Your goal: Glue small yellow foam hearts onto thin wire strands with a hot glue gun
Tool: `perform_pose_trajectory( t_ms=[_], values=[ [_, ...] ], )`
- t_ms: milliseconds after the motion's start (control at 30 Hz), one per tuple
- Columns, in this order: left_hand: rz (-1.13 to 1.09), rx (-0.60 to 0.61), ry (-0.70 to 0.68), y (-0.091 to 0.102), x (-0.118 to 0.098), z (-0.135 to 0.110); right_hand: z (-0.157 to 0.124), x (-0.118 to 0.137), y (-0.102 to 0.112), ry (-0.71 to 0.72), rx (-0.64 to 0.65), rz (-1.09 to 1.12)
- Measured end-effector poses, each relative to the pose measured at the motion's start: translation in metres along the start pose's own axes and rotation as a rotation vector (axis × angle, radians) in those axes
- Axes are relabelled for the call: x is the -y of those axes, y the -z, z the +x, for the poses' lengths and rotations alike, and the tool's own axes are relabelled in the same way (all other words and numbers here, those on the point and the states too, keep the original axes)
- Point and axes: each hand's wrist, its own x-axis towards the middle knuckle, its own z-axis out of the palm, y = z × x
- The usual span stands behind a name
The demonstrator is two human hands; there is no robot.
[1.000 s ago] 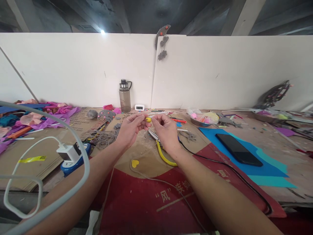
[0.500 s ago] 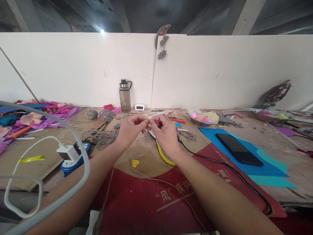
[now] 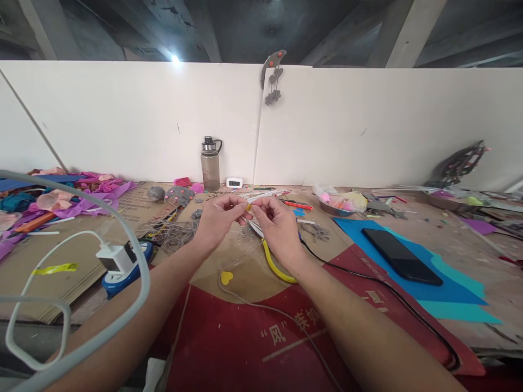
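Observation:
My left hand [image 3: 220,220] and my right hand [image 3: 277,227] meet above the cardboard, fingertips pinched together. Between them shows a small yellow piece [image 3: 248,207], mostly covered by the fingers, so its shape is unclear. Below, a flat yellow heart [image 3: 226,278] lies on the brown cardboard, with a strand of grey yarn [image 3: 261,306] running from beside it toward me. Partly under my right hand are scissors with a yellow handle [image 3: 274,265]. A tangle of grey yarn [image 3: 175,235] lies left of my left hand.
A blue power strip [image 3: 122,280] with a white plug and a looping cable stands at left. Behind the hands are a bottle [image 3: 210,169] and a small clock [image 3: 234,183]. To the right, a black phone [image 3: 400,256] rests on blue sheets [image 3: 441,291]; a black cord crosses the red cardboard.
The whole view has shifted slightly downward in the picture. Both hands keep their pinch, and a bit more of the yellow piece shows between the fingers.

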Motion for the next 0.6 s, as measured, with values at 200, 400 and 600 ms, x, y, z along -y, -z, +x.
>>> perform_pose_trajectory(
  t_ms=[200,400,600],
  values=[
    [-0.011,0.053,0.047,-0.0006,0.0003,0.0003,0.003,-0.0004,0.0007,-0.033,-0.03,-0.044],
    [-0.053,0.124,0.113,0.0021,-0.0008,0.0019,0.0034,-0.0018,0.001,-0.014,-0.053,-0.091],
    [0.017,0.096,0.12,0.0029,-0.001,0.0024,0.0025,-0.0017,0.0014,0.028,-0.022,-0.155]
  ],
)
